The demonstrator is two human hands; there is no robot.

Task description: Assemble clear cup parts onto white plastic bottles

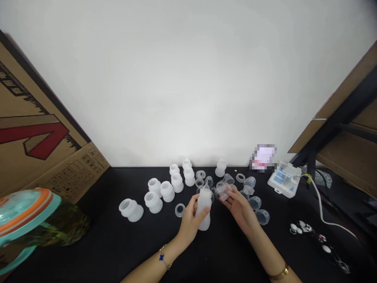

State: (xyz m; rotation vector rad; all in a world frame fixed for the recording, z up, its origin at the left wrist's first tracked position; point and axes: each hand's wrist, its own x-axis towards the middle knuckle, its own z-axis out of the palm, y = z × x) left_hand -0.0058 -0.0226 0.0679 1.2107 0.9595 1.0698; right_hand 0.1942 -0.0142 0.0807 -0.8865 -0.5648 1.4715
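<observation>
My left hand (190, 222) is wrapped round a frosted white baby bottle (204, 216), held upright in front of me. Its top overlaps small clear parts behind it, so I cannot tell what is fitted there. My right hand (238, 206) pinches a clear plastic cap (224, 192) between thumb and fingers, just right of the bottle and apart from it. Beside my left hand a translucent ring (180, 210) lies flat. Clear domed caps (262, 216) and more rings (240, 178) are scattered behind and to the right of my right hand.
Several open white bottles (153, 202) stand left, one tipped (134, 210). Another bottle (220, 168) stands by the wall. Right are a white power strip (284, 180), its cable (319, 200) and a tangled cord (318, 237). A turquoise-lidded jug (26, 214) and a cardboard box (38, 129) flank the left.
</observation>
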